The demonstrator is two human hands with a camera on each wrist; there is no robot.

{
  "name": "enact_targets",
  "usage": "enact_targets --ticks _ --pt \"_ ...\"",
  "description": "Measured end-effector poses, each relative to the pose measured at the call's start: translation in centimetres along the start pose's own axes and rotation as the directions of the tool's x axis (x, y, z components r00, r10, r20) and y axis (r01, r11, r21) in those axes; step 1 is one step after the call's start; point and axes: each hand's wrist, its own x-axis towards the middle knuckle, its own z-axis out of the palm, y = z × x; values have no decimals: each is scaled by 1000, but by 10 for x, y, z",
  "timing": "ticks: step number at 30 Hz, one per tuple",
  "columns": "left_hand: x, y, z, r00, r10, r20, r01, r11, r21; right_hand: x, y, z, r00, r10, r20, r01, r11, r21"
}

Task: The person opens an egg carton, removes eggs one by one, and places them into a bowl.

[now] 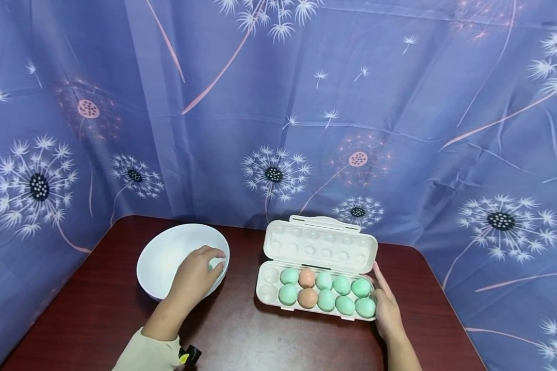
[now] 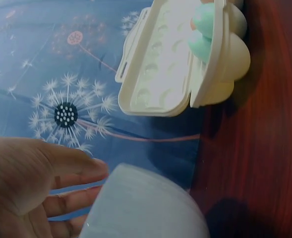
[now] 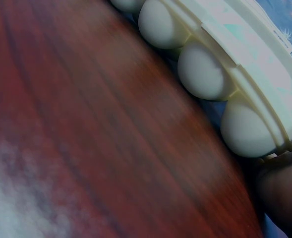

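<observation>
My left hand [image 1: 197,273] reaches over the white bowl [image 1: 160,257], thumb and fingers apart. A pale green patch shows in the gap between them; I cannot tell what it is. In the left wrist view, the bowl's wall [image 2: 146,208] hides the fingertips, and curtain shows between thumb and fingers. To the right lies an open cream egg carton [image 1: 322,247] holding several green eggs [image 1: 326,300] and two brown eggs [image 1: 307,298]. Its two leftmost cups [image 1: 270,284] are empty. My right hand [image 1: 387,309] grips the carton's right end, partly seen in the right wrist view.
Bowl and carton stand on a dark red-brown wooden table [image 1: 250,335]. Behind the table hangs a blue curtain [image 1: 213,154] with a dandelion print, close to the carton's raised lid. A small black object [image 1: 190,355] is at the left sleeve.
</observation>
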Motion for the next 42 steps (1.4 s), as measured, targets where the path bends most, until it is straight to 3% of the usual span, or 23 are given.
enact_targets --ticks 5,9,18,27,35,42 --pt "-3 12 3 995 62 -78 -64 998 -24 0 1 0 1000 5 -4 -5 1000 -1" --pt "-5 21 7 989 108 -97 -112 993 -38 0 1 -1 1000 14 -3 -14 1000 1" --pt "-15 40 23 985 168 -31 -169 983 -74 0 0 1 999 44 -6 -44 999 -4" --pt "-26 54 54 952 307 2 -306 949 -73 -1 -1 0 999 40 -6 -40 999 -4" --pt "-34 63 79 939 335 77 -325 939 -115 0 0 -1 999 42 -6 -42 999 -2" --pt "-35 65 96 923 379 58 -369 919 -135 -1 -2 0 998 59 -4 -59 998 -9"
